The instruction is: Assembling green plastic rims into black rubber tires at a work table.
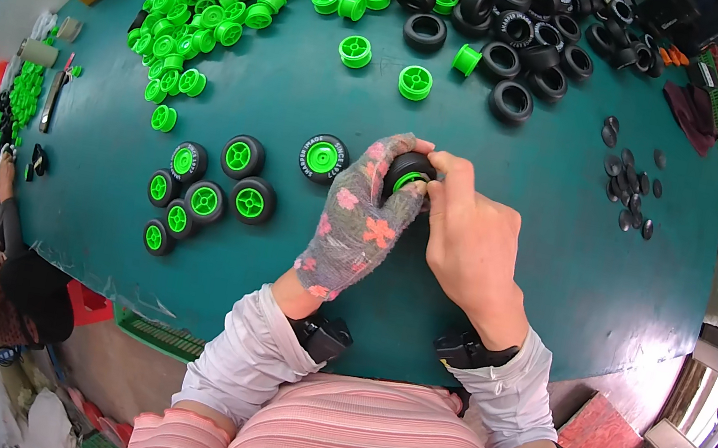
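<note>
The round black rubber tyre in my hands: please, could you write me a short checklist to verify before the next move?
1. Left hand in grey flowered fabric glove holds the round black rubber tyre: ok.
2. Bare right hand closes its grip on this tyre: cannot tell; its fingers are at the right side, thumb hidden.
3. Round green plastic wheel fully seated in the tyre: cannot tell; fingers cover part.
4. Loose green plastic wheels separate from loose black rubber tyres: not ok; some mix at the table's far side.
5. Small round black discs clear of both hands: ok.
</note>
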{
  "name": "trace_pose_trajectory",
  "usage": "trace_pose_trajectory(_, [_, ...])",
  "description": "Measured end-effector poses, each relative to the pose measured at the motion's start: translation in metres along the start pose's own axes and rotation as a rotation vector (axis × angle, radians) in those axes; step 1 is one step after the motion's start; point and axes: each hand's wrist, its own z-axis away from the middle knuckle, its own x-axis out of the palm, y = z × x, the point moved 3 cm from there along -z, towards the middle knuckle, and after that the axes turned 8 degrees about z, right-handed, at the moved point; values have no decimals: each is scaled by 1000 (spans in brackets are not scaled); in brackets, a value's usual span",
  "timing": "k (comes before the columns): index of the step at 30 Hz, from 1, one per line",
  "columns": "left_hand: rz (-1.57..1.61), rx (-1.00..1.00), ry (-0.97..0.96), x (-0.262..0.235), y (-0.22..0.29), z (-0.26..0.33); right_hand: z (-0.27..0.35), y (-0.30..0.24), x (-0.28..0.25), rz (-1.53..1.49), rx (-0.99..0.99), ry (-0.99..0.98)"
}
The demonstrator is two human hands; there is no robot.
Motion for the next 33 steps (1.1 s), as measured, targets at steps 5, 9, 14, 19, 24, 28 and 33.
trace_pose_trajectory(5, [179, -175, -47, 0, 0, 1, 3, -2, 3, 225, -145, -6])
trace_pose_trajectory(9, [157, -291, -169, -8, 8, -2, 0, -5, -2, 280, -231, -29])
trace_pose_trajectory(14, [105, -49, -41, -3, 1, -1, -1, -3, -2, 109, -56, -5])
trace_pose_trajectory(19, [105, -49, -12, 5, -3, 1, 1, -1, 1, 147, -25, 27])
trace_pose_trajectory(24, [262, -33, -149, 3, -16, 1, 1, -14, -1, 229, -188, 32])
trace_pose_trajectory(28, [113, -90, -171, -5, -11, -6, -2, -12, -3, 159, -111, 1])
trace_pose_trajectory(33, [406, -270, 5, -1, 0, -3, -2, 1, -4, -52, 117, -54])
